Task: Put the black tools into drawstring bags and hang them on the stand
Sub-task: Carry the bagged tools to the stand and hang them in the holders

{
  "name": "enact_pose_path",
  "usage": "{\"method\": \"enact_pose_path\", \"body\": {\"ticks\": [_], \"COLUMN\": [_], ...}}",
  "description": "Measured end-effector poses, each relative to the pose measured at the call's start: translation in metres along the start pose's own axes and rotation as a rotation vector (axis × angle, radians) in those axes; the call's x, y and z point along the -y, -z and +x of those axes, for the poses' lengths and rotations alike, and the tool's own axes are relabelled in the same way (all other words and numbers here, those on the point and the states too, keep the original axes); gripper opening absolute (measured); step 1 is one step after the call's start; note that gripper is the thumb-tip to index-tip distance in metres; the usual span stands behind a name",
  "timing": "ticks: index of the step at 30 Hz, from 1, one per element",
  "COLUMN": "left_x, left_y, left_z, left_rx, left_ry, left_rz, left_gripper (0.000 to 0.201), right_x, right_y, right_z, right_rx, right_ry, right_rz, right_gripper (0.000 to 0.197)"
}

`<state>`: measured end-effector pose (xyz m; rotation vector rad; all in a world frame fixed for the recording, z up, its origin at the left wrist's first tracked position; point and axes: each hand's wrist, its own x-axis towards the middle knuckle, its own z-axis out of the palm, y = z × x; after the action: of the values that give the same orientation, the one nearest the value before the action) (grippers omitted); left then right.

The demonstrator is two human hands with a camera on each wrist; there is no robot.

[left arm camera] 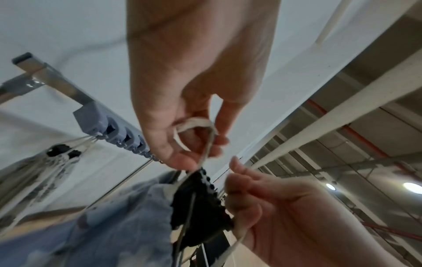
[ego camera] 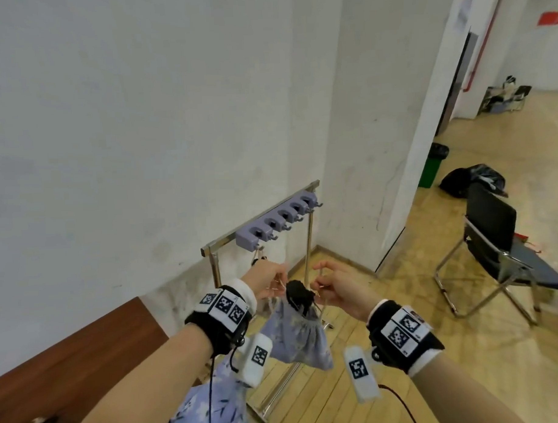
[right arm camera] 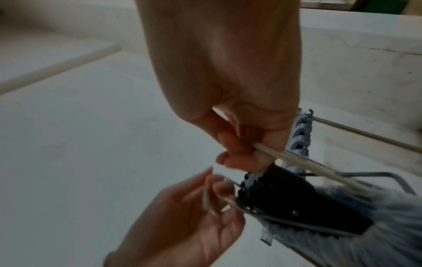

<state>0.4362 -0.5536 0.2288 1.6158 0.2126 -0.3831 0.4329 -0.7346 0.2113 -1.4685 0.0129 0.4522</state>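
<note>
One pale blue floral fabric drawstring bag [left arm camera: 34, 173] already hangs by its cords from the end hook of the chrome stand with the lilac plastic hook rail [ego camera: 281, 216], a dark tool showing at its mouth; that unit appears complete. A second blue floral drawstring bag [ego camera: 299, 335] is held in the air just in front of the stand, with the black toothed tool [ego camera: 298, 293] protruding from its gathered mouth. The left hand [ego camera: 267, 279] pinches the cream drawstring cord [left arm camera: 194, 126] on one side; the right hand [ego camera: 337, 290] has its fingers [right arm camera: 230, 157] curled round the cords on the other. Judged outstanding: drawing this bag closed and hooking it. The remaining hooks are bare. More blue floral fabric [ego camera: 211, 406] lies below the left forearm; its contents cannot be told.
</note>
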Motion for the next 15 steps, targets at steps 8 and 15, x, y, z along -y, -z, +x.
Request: {"method": "enact_pose_path", "body": {"ticks": [8,15], "left_x": [0.002,0.013], "left_y": [-0.046,-0.076], "left_z": [0.032,0.072], "left_rx": [0.204,0.471], "left_ry": [0.024,0.044], "left_rz": [-0.270,-0.030], "left_gripper": [0.011,0.049], "right_x": [0.007,-0.019], "right_y": [0.044,0.060], "right_z": [0.021,0.074], "right_rx": [0.102,-0.207], "right_ry": [0.061,0.160], "right_rz": [-0.584,-0.768], "right_gripper": [0.043,0.014]}}
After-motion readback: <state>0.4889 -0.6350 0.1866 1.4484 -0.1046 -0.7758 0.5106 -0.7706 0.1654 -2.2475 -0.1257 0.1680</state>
